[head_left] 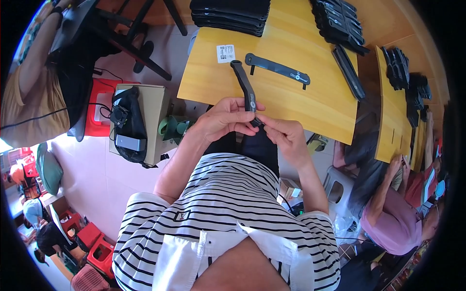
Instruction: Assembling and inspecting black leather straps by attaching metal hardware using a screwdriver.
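A narrow black strap [244, 83] with a pale printed mark extends from my hands over the near edge of the yellow table [213, 80]. My left hand [221, 119] grips it near its lower end, thumb across the top. With thumb and forefinger, my right hand [287, 137] pinches that same end; the fingers partly hide it. Just beyond my hands lies a second black strap [276, 69], a short tab hanging down at each end. Left of that strap, a white label [225, 54] rests flat on the wood.
Stacked black straps [230, 17] occupy the table's far left, bundled ones [340, 22] the far right. A narrow black bundle [348, 72] lies along the right edge. At left, a cardboard box [158, 104] carries a black bag. Other people sit on both sides.
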The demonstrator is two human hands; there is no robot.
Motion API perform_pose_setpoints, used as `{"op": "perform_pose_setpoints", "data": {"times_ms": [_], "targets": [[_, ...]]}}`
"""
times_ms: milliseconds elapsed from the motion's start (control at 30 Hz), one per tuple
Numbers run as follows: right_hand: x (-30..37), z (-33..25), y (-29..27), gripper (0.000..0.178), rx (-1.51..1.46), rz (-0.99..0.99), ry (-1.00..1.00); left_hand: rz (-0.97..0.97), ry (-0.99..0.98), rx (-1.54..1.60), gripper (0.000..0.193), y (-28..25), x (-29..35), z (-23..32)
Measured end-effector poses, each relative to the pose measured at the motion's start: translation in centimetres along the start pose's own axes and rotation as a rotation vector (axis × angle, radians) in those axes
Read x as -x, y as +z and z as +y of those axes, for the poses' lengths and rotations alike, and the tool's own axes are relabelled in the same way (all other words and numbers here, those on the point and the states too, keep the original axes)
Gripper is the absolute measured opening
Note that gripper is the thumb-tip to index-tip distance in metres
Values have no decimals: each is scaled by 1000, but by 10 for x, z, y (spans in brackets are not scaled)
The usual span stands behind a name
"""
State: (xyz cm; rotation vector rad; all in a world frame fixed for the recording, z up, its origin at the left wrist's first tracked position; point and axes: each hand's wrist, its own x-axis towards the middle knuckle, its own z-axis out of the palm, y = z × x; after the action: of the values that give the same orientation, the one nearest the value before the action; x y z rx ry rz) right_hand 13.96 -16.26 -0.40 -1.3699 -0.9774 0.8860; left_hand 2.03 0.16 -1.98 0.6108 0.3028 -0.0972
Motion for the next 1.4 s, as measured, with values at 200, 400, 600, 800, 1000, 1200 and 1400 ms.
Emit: {"op": "perform_pose_setpoints", "data": {"times_ms": [200, 400, 600, 800, 1000, 1200, 1400], "targets": [[-6, -2, -22, 23, -215, 14, 269, -41, 12, -32, 39, 14, 3, -11], [-1, -14, -12, 22, -23, 59, 162, 89, 44, -92, 35, 5, -3, -15], [-10, -11, -12, 14, 93, -82, 150, 115, 39, -190, 37, 17, -3, -9], [-16, 0, -17, 12, 136, -256, 36, 0, -31, -248, 37, 8, -2, -8], [-12, 0, -15, 9, 170, -291, 50, -47, -111, -153, 33, 4, -3, -11], [-18, 2, -30, 11, -143, -291, 245, -83, -142, 15, 39, 6, -6, -21], [-27, 4, -63, 9, -141, -134, 320, -222, -213, 7, 48, -1, -1, -20]]}}
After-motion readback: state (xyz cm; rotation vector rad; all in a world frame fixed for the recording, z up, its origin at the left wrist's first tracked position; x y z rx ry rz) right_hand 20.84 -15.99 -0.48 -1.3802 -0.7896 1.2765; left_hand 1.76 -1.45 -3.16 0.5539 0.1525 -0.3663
